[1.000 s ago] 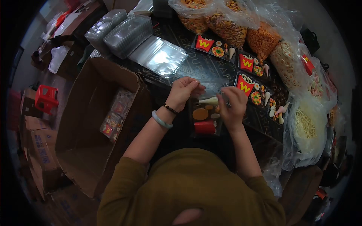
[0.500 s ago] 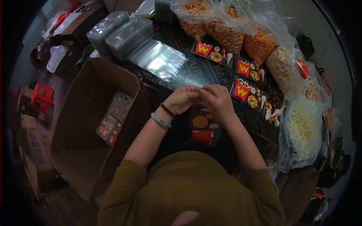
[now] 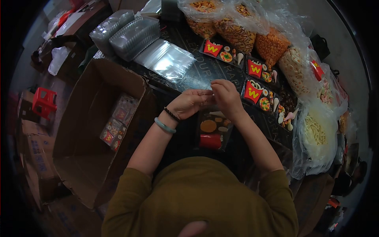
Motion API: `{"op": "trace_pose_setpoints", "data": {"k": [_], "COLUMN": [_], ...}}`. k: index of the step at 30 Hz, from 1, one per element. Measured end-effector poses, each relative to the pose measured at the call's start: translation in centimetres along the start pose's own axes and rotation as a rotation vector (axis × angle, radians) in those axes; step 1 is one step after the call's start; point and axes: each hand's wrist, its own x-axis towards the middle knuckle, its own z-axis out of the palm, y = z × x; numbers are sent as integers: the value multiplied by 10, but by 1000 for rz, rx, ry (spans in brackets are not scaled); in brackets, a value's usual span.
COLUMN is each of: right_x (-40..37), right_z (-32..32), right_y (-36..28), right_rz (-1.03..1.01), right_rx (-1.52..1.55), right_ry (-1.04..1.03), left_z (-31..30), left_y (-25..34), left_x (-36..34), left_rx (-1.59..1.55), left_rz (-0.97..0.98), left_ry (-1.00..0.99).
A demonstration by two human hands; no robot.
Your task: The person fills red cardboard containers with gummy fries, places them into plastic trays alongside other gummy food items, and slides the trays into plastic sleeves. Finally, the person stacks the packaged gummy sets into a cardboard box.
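Over the dark table (image 3: 197, 71), left hand (image 3: 191, 103) and right hand (image 3: 226, 96) close together, both pinching a clear plastic sleeve (image 3: 199, 84), small black tray of toy food (image 3: 211, 132) just beneath, brown cardboard box (image 3: 98, 118) leftward.

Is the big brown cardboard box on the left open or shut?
Open: the brown cardboard box has flaps spread, packed trays inside.

Dim indoor light, fisheye bending at edges, black vignette corners; glare on clear plastic sleeves (image 3: 166, 59), soft focus
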Motion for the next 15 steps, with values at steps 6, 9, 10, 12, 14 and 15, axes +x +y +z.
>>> {"op": "trace_pose_setpoints", "data": {"k": [6, 9, 10, 12, 14, 15], "right_x": [7, 13, 11, 2, -1, 3], "right_z": [-6, -7, -6, -2, -6, -26], "right_y": [-9, -9, -10, -10, 8, 9], "right_rz": [-420, -352, -193, 125, 318, 574], "right_rx": [-289, -212, -70, 217, 377, 695], "right_ry": [-118, -129, -87, -9, 179, 336], "left_z": [-23, -15, -13, -9, -9, -10], "left_y": [-8, -8, -7, -8, -9, -9], "left_x": [10, 7, 7, 5, 3, 1], "left_rx": [55, 93, 94, 89, 57, 43], "left_rz": [-11, 1, 14, 38, 28, 18], "left_ry": [-145, -79, -86, -99, -36, -5]}}
